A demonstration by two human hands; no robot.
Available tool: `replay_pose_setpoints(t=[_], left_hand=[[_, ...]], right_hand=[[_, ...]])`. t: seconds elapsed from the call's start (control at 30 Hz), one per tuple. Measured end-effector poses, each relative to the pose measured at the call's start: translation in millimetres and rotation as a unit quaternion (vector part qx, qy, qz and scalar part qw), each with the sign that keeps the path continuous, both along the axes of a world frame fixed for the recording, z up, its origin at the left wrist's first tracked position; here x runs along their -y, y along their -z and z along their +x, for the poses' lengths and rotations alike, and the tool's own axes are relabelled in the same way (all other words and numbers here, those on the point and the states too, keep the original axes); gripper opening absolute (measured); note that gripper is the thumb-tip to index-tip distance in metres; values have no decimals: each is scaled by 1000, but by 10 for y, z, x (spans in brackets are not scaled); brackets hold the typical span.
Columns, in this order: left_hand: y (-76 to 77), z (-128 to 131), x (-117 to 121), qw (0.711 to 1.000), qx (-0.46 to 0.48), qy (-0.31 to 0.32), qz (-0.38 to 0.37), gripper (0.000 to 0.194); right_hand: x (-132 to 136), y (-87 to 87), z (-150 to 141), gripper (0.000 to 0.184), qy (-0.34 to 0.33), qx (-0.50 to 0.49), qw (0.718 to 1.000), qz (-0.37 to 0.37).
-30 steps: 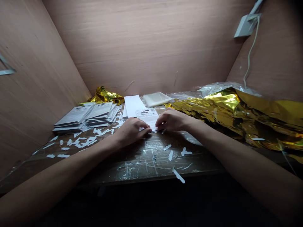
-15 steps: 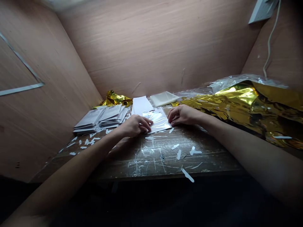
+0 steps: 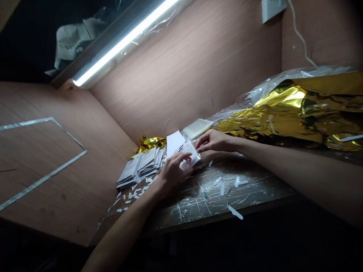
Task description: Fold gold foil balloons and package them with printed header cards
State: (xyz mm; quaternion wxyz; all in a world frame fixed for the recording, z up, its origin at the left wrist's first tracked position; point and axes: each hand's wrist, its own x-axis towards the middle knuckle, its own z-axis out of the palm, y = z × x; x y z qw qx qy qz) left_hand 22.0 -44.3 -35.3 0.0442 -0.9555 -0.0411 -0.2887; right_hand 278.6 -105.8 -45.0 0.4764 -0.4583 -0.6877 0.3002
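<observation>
The left hand [image 3: 173, 175] pinches a printed card [image 3: 187, 152] with its fingers while the right hand [image 3: 214, 140], fingers spread, steadies its far corner.

The left forearm [image 3: 124, 230] came in from seven o'clock to a curled left hand [image 3: 176, 174], while the right forearm [image 3: 295, 158] reached from three o'clock, its right hand [image 3: 213, 141] spread with fingers bent.

- My worktop [image 3: 198, 209]: dark, scratched, with shiny tape marks
- Stacked printed cards [image 3: 138, 168] at its left
- White strips [image 3: 136, 193] scattered beside those stacks, more [image 3: 235, 212] near the front edge
- A white sheet [image 3: 175, 142] just past my grip
- Clear sleeves [image 3: 197, 128] behind it
- Crumpled gold foil [image 3: 272, 121] along the right, a smaller wad [image 3: 150, 143] at the back
</observation>
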Motion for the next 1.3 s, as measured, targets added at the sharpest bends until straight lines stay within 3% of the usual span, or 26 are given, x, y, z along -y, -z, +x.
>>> replay_pose_setpoints(t=[0.07,0.13,0.27,0.33,0.43,0.53,0.7,0.8,1.07,1.3], left_hand=[[-104,-62,-44,996,26,16,85,24],[-301,-167,-119,984,89,5,154,20],[-728,-474,-427,927,277,-160,196,13],[-803,-652,-653,915,282,-235,169,17],[-713,-896,-973,916,185,-334,124,28],[-557,-1047,-1174,899,53,-426,85,31],[-477,-1090,-1271,898,-30,-437,31,15],[-466,-1067,-1290,900,-65,-430,-5,16],[-310,-990,-1338,889,-50,-454,-21,45],[-376,-995,-1231,882,24,-470,-30,33]], right_hand=[[11,-20,-31,22,8,-29,1000,2],[16,-33,-47,19,45,-21,999,8],[18,-48,-42,14,145,145,977,61],[24,-50,-37,13,155,217,961,73],[43,-41,-41,15,145,269,950,60],[71,-27,-49,15,122,292,948,30],[101,-13,-46,15,110,300,948,10],[83,7,-36,13,118,297,947,13],[27,76,0,12,123,299,946,24],[33,62,21,15,148,293,944,35]])
